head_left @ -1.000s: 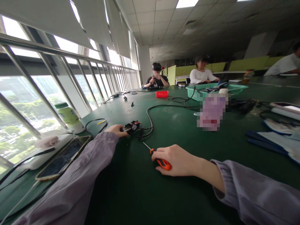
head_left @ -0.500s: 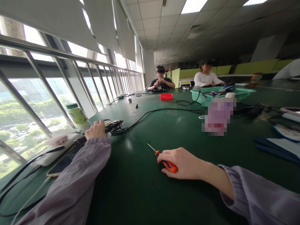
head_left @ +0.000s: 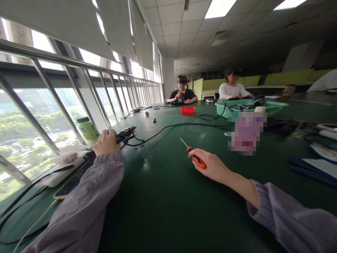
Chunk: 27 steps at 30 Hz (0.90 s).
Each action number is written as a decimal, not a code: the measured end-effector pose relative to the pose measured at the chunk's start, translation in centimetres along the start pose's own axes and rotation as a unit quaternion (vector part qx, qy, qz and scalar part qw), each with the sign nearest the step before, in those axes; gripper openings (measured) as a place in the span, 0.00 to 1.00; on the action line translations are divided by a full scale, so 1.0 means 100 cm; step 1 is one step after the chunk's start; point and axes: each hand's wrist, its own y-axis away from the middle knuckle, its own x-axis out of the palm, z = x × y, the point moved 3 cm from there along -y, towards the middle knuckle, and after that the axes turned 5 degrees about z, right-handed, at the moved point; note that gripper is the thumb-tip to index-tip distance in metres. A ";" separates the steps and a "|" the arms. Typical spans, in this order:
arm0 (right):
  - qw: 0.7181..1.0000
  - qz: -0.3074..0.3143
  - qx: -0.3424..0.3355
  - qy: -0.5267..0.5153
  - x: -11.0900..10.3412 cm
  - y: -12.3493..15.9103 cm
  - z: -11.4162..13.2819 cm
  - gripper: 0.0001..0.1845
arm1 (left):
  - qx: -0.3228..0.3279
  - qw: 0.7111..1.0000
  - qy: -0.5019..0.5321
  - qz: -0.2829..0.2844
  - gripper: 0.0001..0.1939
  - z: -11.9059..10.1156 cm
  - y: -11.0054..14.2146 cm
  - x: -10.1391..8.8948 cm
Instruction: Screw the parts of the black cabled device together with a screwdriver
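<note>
My left hand is closed round a small black electronic device with a black cable running off to the right across the green table. It holds the device near the table's left edge, beside a green-capped bottle. My right hand is closed on the orange-and-black handle of a small screwdriver, lifted off the table, its thin shaft pointing up and to the left.
A phone and a white pad with cables lie by my left sleeve. Farther off are a red tray, a green basket, a blurred pink item and blue-white things at right. Two people sit at the far end.
My left hand has pulled the device left toward the bottle and window rail. My right hand has raised the screwdriver off the table and moved it forward.
</note>
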 end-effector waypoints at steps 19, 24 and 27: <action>0.995 -0.062 0.078 0.025 -0.006 -0.021 -0.052 0.18 | 0.458 0.858 0.229 0.050 0.18 -0.172 0.058 0.051; 0.994 -0.050 0.095 0.025 -0.005 -0.027 -0.061 0.20 | 0.389 0.898 0.204 -0.008 0.20 -0.131 0.022 0.060; 0.992 -0.042 0.114 0.026 -0.004 -0.027 -0.064 0.22 | 0.280 0.947 0.157 0.026 0.23 -0.077 -0.009 0.076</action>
